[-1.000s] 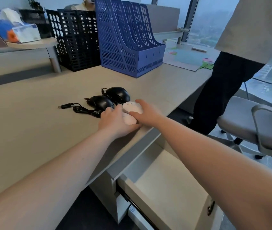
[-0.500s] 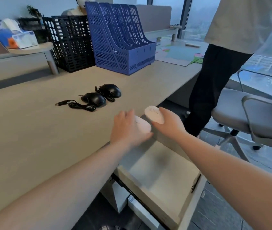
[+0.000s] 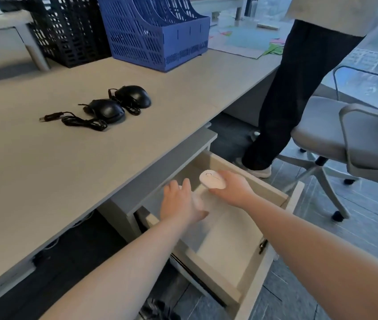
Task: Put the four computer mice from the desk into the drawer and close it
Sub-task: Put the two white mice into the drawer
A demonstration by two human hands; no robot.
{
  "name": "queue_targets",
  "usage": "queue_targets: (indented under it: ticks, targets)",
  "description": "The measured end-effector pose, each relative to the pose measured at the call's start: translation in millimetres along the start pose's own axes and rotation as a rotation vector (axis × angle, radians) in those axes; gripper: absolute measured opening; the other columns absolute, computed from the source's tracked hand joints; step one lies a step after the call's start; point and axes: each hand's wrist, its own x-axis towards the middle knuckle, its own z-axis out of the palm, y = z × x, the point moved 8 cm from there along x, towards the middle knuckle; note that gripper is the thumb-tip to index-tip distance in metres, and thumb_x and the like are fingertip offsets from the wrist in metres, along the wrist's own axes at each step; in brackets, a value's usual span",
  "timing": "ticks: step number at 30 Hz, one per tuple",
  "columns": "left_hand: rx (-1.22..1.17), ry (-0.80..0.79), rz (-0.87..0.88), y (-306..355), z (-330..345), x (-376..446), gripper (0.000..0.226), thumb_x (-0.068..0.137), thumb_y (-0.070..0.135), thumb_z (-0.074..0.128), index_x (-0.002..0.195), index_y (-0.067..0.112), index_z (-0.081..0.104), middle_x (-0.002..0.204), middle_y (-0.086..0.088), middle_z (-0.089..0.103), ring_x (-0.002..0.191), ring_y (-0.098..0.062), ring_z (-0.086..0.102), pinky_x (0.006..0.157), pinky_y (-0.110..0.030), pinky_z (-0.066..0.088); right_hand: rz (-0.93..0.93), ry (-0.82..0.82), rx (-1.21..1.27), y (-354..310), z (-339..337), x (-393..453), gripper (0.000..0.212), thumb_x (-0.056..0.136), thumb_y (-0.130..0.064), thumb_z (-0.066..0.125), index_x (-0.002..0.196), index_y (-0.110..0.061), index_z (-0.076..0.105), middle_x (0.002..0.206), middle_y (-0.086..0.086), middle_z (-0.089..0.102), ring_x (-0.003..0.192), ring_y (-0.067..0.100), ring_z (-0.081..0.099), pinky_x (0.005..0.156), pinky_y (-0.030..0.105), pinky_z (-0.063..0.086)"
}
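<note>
The drawer (image 3: 264,184) under the desk edge stands pulled out, its pale bottom bare. My right hand (image 3: 233,191) hovers over its back part, holding a white mouse (image 3: 212,179) by the sides. My left hand (image 3: 181,204) is palm down beside it over the drawer, gripping a second white mouse (image 3: 198,202) that is mostly hidden under the palm. Two black wired mice remain on the desk (image 3: 44,169): one (image 3: 109,111) nearer me, one (image 3: 134,97) just behind it. Their cables lie coiled, with a USB plug (image 3: 44,117) at the left.
A blue file rack (image 3: 155,35) and a black one (image 3: 68,31) stand at the back of the desk. Papers (image 3: 241,42) lie at the far right. A person (image 3: 298,88) stands right of the drawer, next to a grey office chair (image 3: 356,139).
Both hands lifted a white mouse each off the desk edge and carried them down and right, over the open drawer. The black mice have not moved.
</note>
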Motion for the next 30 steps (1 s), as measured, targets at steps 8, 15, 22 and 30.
queue_targets:
  ticks: [8,15,22,30]
  targets:
    - [0.039,-0.106,-0.08,-29.6,38.2,30.4,0.1,0.065,0.05,0.078,0.142,0.018,0.022,0.138,-0.014,0.035,0.127,-0.031,0.036,0.099,-0.039,0.039,-0.032,-0.112,0.005,-4.3,55.9,35.2,0.048,0.08,-0.036,0.068,0.121,-0.014,0.053,0.12,0.008,0.063,0.114,0.028,0.057,0.088,0.033,0.044]
    - [0.033,-0.171,-0.13,-35.4,59.1,44.0,0.105,0.065,0.047,0.079,0.145,0.017,0.019,0.139,-0.009,0.03,0.128,-0.028,0.035,0.1,-0.037,0.04,-0.014,-0.134,-0.009,4.8,76.6,44.1,0.064,0.075,-0.035,0.073,0.131,-0.014,0.05,0.132,0.007,0.058,0.123,0.026,0.052,0.097,0.033,0.042]
    - [0.021,-0.185,-0.127,-33.7,63.5,48.0,0.108,0.063,0.046,0.082,0.146,0.017,0.018,0.141,-0.009,0.029,0.131,-0.028,0.033,0.101,-0.039,0.039,-0.007,-0.134,0.025,13.1,77.0,43.4,0.057,0.078,-0.035,0.071,0.126,-0.012,0.053,0.127,0.01,0.061,0.12,0.029,0.054,0.095,0.036,0.043]
    - [0.049,-0.132,-0.076,-23.8,41.4,33.3,0.089,0.068,0.046,0.078,0.137,0.016,0.031,0.137,-0.01,0.036,0.13,-0.028,0.038,0.1,-0.038,0.04,-0.044,-0.149,-0.084,4.4,51.5,27.5,0.06,0.09,-0.036,0.057,0.142,-0.013,0.039,0.143,0.008,0.049,0.13,0.028,0.047,0.105,0.036,0.039]
